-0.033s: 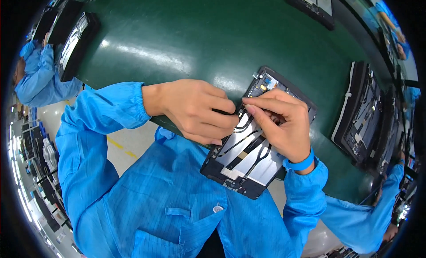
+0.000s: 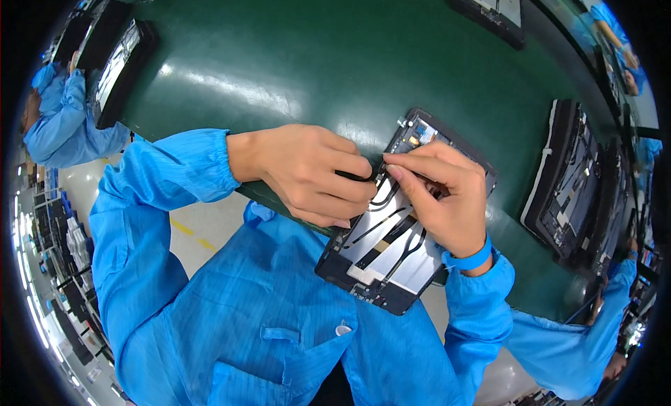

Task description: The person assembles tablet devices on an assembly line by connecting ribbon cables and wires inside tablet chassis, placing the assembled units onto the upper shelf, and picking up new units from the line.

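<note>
An opened tablet-like device (image 2: 419, 266) with a black frame, silver plates and thin black cables lies tilted before me, overhanging the near table edge. At its left side my left hand (image 2: 307, 172) is closed, its fingers curled against the frame and their tips partly hidden. Over the upper part of the device my right hand (image 2: 447, 189) pinches with thumb and forefinger close to the left rim. Whatever sits in that pinch is too small to make out. A blue band (image 2: 472, 256) circles the right wrist.
The green table (image 2: 279, 56) stretches ahead. Similar opened devices (image 2: 570, 182) stand at the right, another device (image 2: 493, 11) lies at the far right, and more dark panels (image 2: 119, 70) stand at the left. People in blue work at the left (image 2: 63, 119) and right (image 2: 580, 350).
</note>
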The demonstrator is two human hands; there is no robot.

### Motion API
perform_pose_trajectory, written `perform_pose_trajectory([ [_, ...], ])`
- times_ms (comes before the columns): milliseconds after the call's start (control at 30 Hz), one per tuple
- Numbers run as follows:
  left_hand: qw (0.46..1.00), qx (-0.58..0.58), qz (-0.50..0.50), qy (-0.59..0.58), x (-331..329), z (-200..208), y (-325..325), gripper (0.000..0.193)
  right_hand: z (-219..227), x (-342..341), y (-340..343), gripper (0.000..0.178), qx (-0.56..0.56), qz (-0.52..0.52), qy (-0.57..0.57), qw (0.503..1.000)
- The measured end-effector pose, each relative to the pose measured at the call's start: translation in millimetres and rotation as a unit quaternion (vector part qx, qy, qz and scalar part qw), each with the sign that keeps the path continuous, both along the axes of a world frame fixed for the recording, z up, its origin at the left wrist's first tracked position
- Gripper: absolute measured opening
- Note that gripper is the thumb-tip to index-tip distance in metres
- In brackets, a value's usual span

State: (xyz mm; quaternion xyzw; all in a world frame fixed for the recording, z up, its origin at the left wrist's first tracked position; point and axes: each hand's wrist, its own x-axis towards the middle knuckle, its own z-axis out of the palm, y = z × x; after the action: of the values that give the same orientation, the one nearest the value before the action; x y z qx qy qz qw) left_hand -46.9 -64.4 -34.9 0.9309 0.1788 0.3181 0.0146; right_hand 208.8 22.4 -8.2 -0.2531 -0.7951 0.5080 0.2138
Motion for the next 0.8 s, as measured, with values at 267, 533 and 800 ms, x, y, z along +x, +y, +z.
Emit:
perform_pose_trajectory([
  [267, 0.999, 0.036, -0.015, 0.012, -0.9, 4.4, 6.3, 0.030, -6.5, -6.6, -4.8, 0.019, 0.050, -0.060, 0.031, 0.996],
  [533, 0.999, 0.036, 0.002, 0.017, 0.8, 1.5, 9.2, 0.029, -9.1, -7.5, -2.2, 0.018, 0.060, -0.058, 0.041, 0.996],
  [800, 0.999, 0.025, -0.025, 0.032, -1.9, 3.4, 10.1, 0.033, -6.9, -6.6, -2.9, 0.017, 0.048, -0.057, 0.044, 0.996],
])
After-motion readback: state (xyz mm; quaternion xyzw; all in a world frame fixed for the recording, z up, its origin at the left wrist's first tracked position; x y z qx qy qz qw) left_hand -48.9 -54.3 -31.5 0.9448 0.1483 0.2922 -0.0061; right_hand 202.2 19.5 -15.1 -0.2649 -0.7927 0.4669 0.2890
